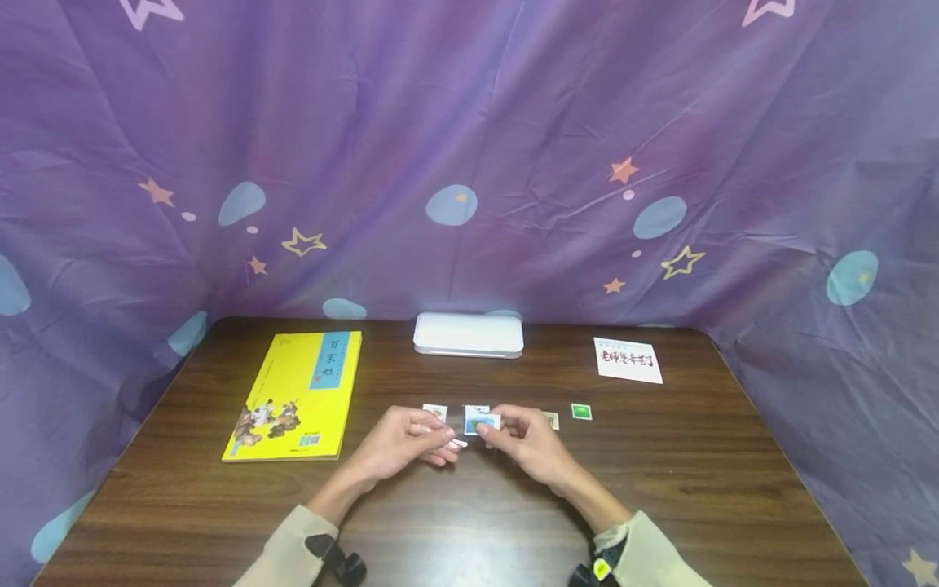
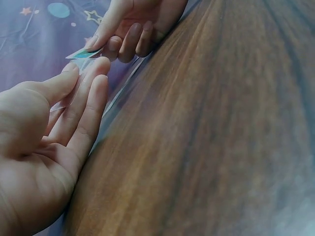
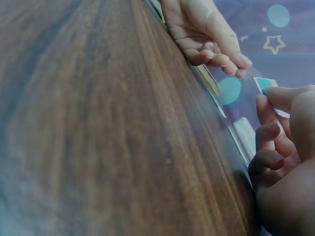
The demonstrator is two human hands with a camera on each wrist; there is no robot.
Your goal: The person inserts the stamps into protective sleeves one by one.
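In the head view, my left hand [image 1: 403, 444] and right hand [image 1: 534, 450] meet over the middle of the table. Between thumb and forefinger the right hand pinches a small stamp [image 1: 473, 425] with a white border and a blue-green picture. A small clear plastic sleeve [image 2: 84, 64] is pinched by the left thumb and fingers, its edge right at the stamp in the left wrist view. Behind the hands lie a stamp [image 1: 435, 410] at left, another stamp [image 1: 477, 408] in the middle and a partly hidden tan stamp [image 1: 553, 420] at right.
A green stamp [image 1: 581, 412] lies right of the hands on the wooden table [image 1: 660, 489]. A yellow book [image 1: 301, 399] is at left, a white case [image 1: 468, 334] at the back, and a white card [image 1: 628, 360] with red writing at back right. A purple curtain [image 1: 381, 163] hangs behind.
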